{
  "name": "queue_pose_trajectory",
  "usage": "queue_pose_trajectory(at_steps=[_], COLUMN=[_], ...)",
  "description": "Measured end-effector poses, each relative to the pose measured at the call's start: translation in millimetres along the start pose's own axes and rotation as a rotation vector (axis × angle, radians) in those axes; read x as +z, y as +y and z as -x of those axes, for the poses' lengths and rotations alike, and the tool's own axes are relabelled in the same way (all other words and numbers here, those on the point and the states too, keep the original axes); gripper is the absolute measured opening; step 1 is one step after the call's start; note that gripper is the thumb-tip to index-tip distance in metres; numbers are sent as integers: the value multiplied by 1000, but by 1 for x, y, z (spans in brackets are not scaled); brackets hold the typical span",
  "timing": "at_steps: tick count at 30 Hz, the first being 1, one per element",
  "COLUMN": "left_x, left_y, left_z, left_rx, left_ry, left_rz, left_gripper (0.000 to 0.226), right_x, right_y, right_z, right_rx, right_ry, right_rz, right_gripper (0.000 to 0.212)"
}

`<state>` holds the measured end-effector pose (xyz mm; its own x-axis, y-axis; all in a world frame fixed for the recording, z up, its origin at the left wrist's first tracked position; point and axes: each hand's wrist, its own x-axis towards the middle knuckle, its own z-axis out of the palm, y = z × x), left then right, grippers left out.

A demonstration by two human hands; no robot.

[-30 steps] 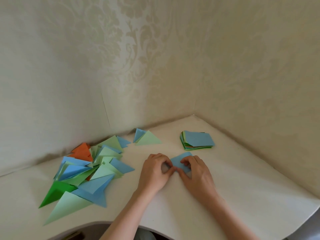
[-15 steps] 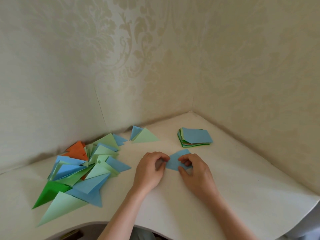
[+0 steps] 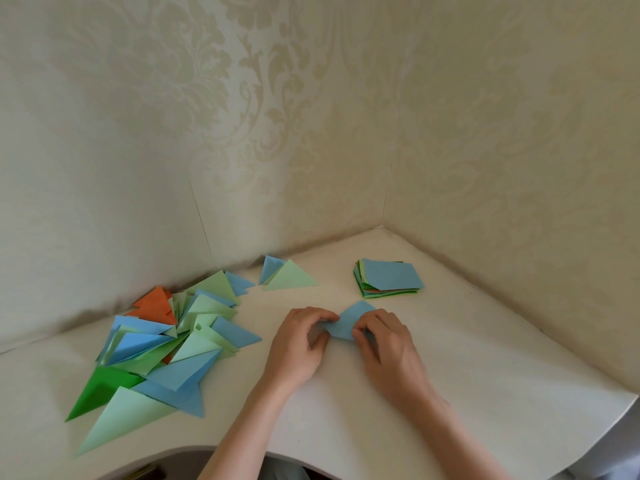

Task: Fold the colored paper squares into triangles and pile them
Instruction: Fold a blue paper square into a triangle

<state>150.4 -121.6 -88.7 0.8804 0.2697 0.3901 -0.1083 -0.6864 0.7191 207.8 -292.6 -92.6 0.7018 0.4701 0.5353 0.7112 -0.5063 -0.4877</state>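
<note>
Left of centre, the pile of triangles (image 3: 166, 348) is sprawling. The left hand (image 3: 298, 344) and right hand (image 3: 384, 344) are pinching a blue paper (image 3: 348, 322) with curled fingers on the bench (image 3: 485, 393); corners should be meeting before creasing. Far right, the stack of squares (image 3: 389, 279) is leaving open room by the wall.

- My two hands: left (image 3: 298, 344), right (image 3: 388, 344).
- One blue paper (image 3: 346, 322) between them.
- One stack of unfolded squares (image 3: 389, 278); I cannot count its sheets.
- One big pile of folded triangles (image 3: 162, 348), overlapped beyond exact counting.
- Two triangles apart from it: one blue (image 3: 269, 268), one light green (image 3: 289, 277).
</note>
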Motion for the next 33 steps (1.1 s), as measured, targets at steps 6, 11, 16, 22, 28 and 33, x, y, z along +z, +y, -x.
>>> queue_pose_trajectory(at_steps=[6, 11, 16, 22, 28, 33], left_x=[0, -1, -3, -3, -1, 3], left_y=[3, 8, 10, 12, 13, 8], left_z=[1, 2, 2, 2, 1, 0], left_rx=[-26, -44, -70, -49, -28, -48], left_ry=[0, 4, 6, 7, 29, 49], left_rz=[35, 53, 24, -25, -66, -75], left_gripper=[24, 13, 14, 19, 26, 29], right_x=[0, -3, 0, 3, 5, 5], right_y=[1, -2, -2, 0, -2, -2], right_z=[0, 0, 2, 0, -2, -3], right_rx=[70, 114, 93, 103, 98, 162], right_ry=[-15, -27, -50, -41, 0, -4], right_rz=[-16, -94, 27, 53, 113, 56], right_gripper=[2, 10, 35, 15, 21, 25])
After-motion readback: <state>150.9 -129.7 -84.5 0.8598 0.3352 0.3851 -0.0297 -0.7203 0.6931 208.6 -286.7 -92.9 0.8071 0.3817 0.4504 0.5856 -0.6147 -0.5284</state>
